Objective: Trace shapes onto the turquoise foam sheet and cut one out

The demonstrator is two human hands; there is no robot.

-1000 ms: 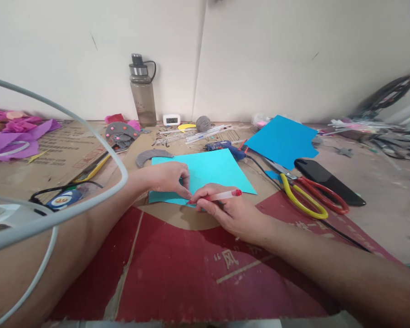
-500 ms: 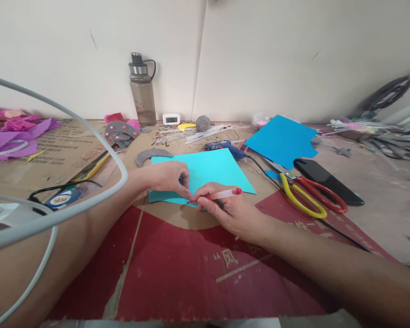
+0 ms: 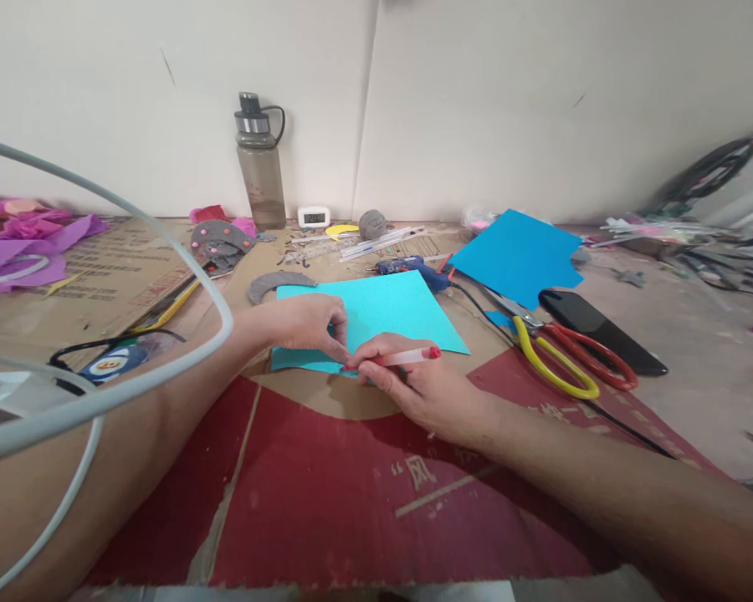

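On the red-and-brown printed cardboard [image 3: 326, 502] covering the desk [image 3: 709, 334], a turquoise paper sheet [image 3: 392, 309] lies under the person's wrists and fingers. The right hand [image 3: 407, 376] is closed around a slim translucent pen with red ends [image 3: 414, 356], its tip at the sheet's near edge, while the left hand [image 3: 314, 323] bends beside it, fingers loosely curled, whether pinching anything I cannot tell. Marking seems in hand; the next stroke calls for a steady sheet and light pen pressure.

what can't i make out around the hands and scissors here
All in the head view:
Red pen: tip too small to tell whether it touches the turquoise paper.
Turquoise paper under the left hand: hidden by that hand.
Scissors: blade tips hidden by the blue sheet.
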